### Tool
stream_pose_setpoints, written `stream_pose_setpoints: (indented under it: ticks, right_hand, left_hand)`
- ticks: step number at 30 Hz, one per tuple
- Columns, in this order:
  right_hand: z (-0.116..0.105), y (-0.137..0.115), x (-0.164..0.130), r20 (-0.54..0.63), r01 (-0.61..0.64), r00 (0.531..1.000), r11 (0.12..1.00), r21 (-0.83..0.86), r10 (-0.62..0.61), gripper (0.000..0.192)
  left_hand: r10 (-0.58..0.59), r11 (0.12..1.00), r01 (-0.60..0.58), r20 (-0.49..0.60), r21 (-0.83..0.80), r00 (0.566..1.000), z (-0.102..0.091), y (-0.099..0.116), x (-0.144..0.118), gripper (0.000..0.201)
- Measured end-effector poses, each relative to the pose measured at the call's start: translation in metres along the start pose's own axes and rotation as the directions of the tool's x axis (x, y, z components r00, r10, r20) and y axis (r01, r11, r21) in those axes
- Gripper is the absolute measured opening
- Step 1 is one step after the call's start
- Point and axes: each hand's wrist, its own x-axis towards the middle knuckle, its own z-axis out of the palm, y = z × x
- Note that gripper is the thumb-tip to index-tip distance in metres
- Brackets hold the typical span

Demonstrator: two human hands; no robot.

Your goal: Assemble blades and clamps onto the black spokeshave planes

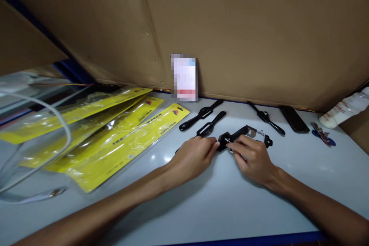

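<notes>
The little black spokeshave (230,137) is pinched mid-table between left hand (196,153) and right hand (250,157), looks stiff, light-ish, probably best gripped by its slim handles.

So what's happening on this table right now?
A person is working with both bare hands on a small black tool at the middle of a white table. The left hand steadies one end while the right hand fingers the other. Three similar black tools lie apart behind it, near the cardboard wall. Yellow plastic packages are stacked to the left, and a dark phone and white bottle sit far right.
</notes>
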Motion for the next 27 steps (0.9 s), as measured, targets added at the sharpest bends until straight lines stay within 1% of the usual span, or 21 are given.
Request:
stream_pose_setpoints:
  ticks: [2, 4, 7, 9, 13, 18, 24, 27]
  right_hand:
    - [0.0004, 0.0008, 0.0001, -0.023, -0.047, 0.999, 0.999, -0.02, 0.047, 0.031]
    - [0.0001, 0.0009, 0.0006, -0.02, -0.059, 0.998, 0.998, -0.025, 0.059, 0.034]
    - [-0.0011, 0.0001, 0.0009, 0.028, 0.013, 1.0, 1.0, 0.003, -0.013, 0.037]
    - [-0.0013, 0.0002, 0.0007, 0.044, 0.04, 0.998, 0.999, 0.019, -0.041, 0.034]
    - [0.0002, 0.0022, 0.0, -0.002, -0.034, 0.999, 0.999, 0.016, 0.035, 0.03]
    - [-0.0021, 0.0, 0.0025, -0.038, -0.066, 0.997, 0.997, 0.031, 0.068, 0.022]
    - [-0.0063, -0.0025, 0.0056, -0.101, -0.05, 0.993, 0.998, 0.043, 0.054, 0.021]
    - [-0.0061, -0.0009, 0.0055, -0.111, -0.037, 0.993, 0.999, 0.031, 0.04, 0.02]
  left_hand:
    - [-0.006, 1.0, 0.006, 0.004, 0.001, 1.0, -0.0003, 0.0004, 0.0, 0.04]
    - [-0.008, 1.0, 0.008, 0.005, 0.004, 1.0, -0.0005, 0.0006, -0.0002, 0.04]
    - [-0.001, 1.0, 0.001, 0.003, -0.001, 1.0, -0.0004, 0.0002, -0.0008, 0.04]
    - [0.005, 1.0, -0.005, -0.001, -0.008, 1.0, 0.0, -0.0004, -0.0008, 0.04]
    - [0.005, 1.0, -0.005, -0.002, -0.014, 1.0, 0.0017, -0.0019, -0.0004, 0.04]
    - [-0.002, 0.999, 0.001, -0.008, -0.053, 1.0, 0.003, -0.0027, -0.0012, 0.038]
    - [0.001, 0.979, -0.017, -0.077, -0.204, 0.997, 0.004, -0.0021, -0.0014, 0.033]
    - [0.001, 0.97, -0.03, -0.118, -0.24, 0.993, 0.0054, -0.0038, -0.0006, 0.033]
